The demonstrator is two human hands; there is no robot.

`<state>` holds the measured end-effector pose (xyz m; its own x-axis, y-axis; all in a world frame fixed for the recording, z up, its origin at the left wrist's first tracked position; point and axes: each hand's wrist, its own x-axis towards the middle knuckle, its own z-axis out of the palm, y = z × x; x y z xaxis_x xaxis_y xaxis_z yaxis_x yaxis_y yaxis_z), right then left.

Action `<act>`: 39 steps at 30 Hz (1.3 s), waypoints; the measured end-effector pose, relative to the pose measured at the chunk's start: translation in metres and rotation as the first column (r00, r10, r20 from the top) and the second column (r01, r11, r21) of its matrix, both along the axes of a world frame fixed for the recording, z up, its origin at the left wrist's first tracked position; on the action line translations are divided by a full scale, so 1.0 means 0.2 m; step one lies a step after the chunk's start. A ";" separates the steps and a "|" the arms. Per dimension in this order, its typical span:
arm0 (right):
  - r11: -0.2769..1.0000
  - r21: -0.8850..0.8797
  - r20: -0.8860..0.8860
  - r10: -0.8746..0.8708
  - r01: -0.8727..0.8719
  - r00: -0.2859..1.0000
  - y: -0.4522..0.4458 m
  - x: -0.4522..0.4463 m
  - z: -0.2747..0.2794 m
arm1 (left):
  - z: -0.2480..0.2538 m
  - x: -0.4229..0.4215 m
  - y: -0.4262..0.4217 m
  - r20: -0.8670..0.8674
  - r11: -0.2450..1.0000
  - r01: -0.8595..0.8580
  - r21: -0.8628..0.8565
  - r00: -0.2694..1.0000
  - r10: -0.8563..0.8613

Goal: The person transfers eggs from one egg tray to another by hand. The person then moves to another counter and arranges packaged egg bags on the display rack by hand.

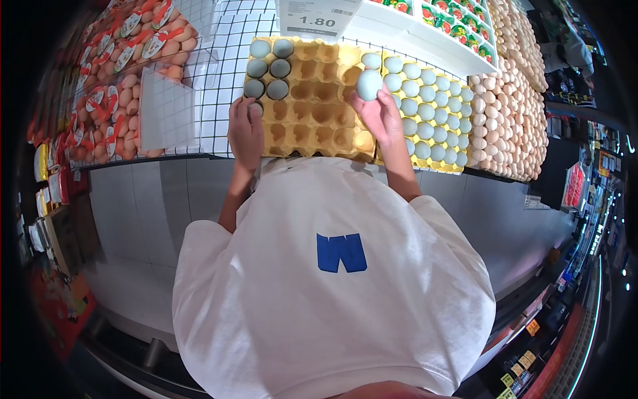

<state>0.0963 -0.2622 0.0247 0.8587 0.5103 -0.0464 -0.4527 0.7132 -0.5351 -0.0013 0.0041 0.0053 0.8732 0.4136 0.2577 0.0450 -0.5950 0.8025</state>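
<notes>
A yellow egg tray (pixel 309 113) lies before me, with pale blue-green eggs (pixel 280 68) in two columns at its left and bare cups across its middle. My left hand (pixel 246 136) is at the tray's left edge, its curled fingers on an egg (pixel 256 107) that they partly cover. Above the tray's right side, my right hand (pixel 380 116) grips another blue-green egg (pixel 369 85) between thumb and fingers. One more egg (pixel 371 60) sits just behind that one. Right of my right hand stands a full tray of blue-green eggs (pixel 425 110).
Brown eggs in red-trimmed packs (pixel 109 110) fill the left, beside a clear plastic divider (pixel 166 110). A price sign (pixel 318 18) reading 1.80 stands behind the tray. Loose pinkish-brown eggs (pixel 508 126) are heaped at right, and a white box of green-and-red packs (pixel 458 30) lies behind.
</notes>
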 end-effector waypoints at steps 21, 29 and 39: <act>-0.303 -0.463 0.684 0.476 0.833 0.553 -0.05 0.17 0.02 | 0.01 0.00 0.00 0.009 1.000 0.008 0.010 1.000 -0.008; -0.296 -0.535 0.614 0.508 0.791 0.605 -0.07 0.18 0.06 | 0.01 0.00 0.00 -0.014 1.000 0.000 0.004 1.000 0.000; 0.221 -0.440 0.817 0.501 0.870 0.286 0.23 0.11 0.10 | 0.02 0.00 0.00 -0.030 1.000 0.005 0.025 1.000 -0.004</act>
